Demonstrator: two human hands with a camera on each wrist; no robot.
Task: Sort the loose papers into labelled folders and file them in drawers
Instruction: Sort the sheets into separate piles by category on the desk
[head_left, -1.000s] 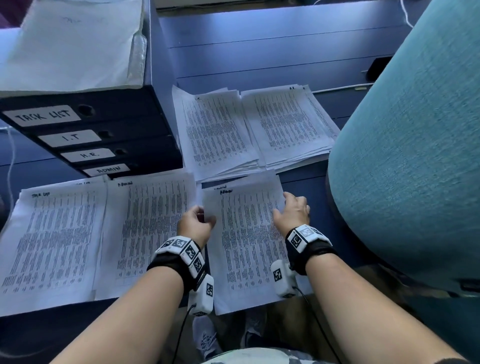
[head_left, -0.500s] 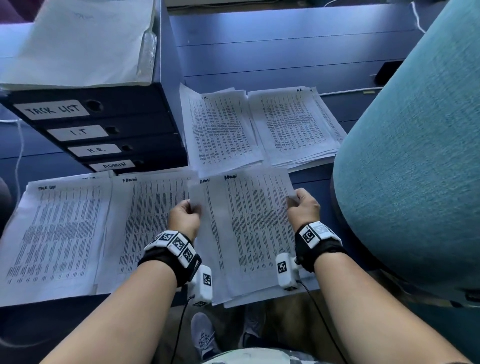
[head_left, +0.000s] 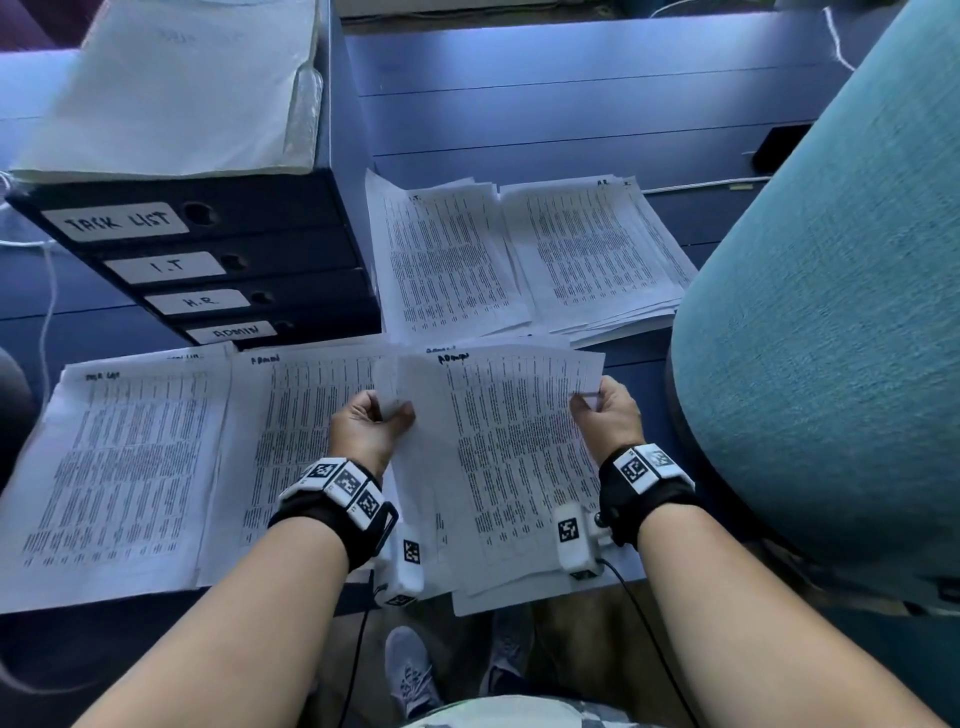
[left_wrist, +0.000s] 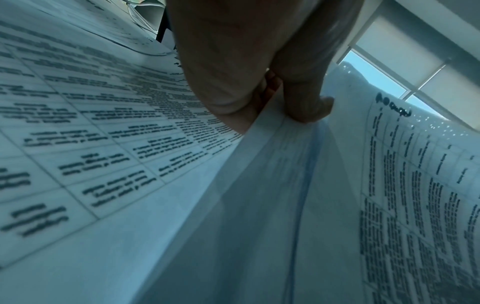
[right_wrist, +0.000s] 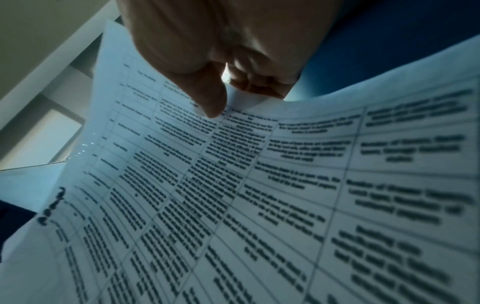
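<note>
Head view: we hold a sheaf of ADMIN sheets (head_left: 514, 441) raised off the counter (head_left: 571, 104), its long axis running from 6 to 12 o'clock, headed edge pointing to 12. The left hand (head_left: 371, 428) pinches its 9 o'clock edge, the right hand (head_left: 605, 410) its 3 o'clock edge near the top corner; the hands are well apart, each clamped on paper. A second ADMIN pile (head_left: 296, 447) lies flat just beside it at 9 o'clock, nearer the left hand, so we judge the sheaf must travel that way. Further toward 9 sits a TASK LIST pile (head_left: 124, 467); at 12 o'clock two more piles (head_left: 519, 254) wait. The labelled box files (head_left: 208, 260) stand at 10 o'clock (ADMIN lowest), a pale folder (head_left: 171, 88) lying on top. A teal chair back (head_left: 831, 312) crowds 3 o'clock.

Left wrist view: thumb and fingers (left_wrist: 306, 98) grip the sheaf's edge, the flat pile spreading toward 9 o'clock.

Right wrist view: the thumb (right_wrist: 210, 98) presses on the printed face, fingers curled behind; the sheet bows downward.
</note>
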